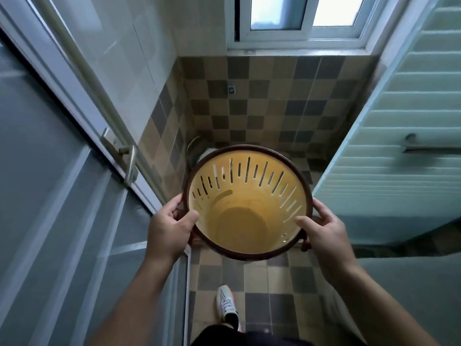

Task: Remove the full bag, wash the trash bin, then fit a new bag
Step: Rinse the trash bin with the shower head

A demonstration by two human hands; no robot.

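A yellow trash bin [247, 208] with a dark brown rim and slotted walls is held in the air in front of me, its opening tilted toward the camera. No bag is inside it. My left hand [169, 228] grips the rim on the left, thumb inside the bin. On the right side my right hand [321, 231] grips the rim the same way, thumb over the edge. The bin's outer side is hidden.
I stand in a narrow doorway onto a checkered tile floor [274, 108]. A glass door with a handle [124, 156] is at the left, a pale green slatted door [399, 146] at the right. A window [299, 18] is ahead. My shoe [225, 303] is below.
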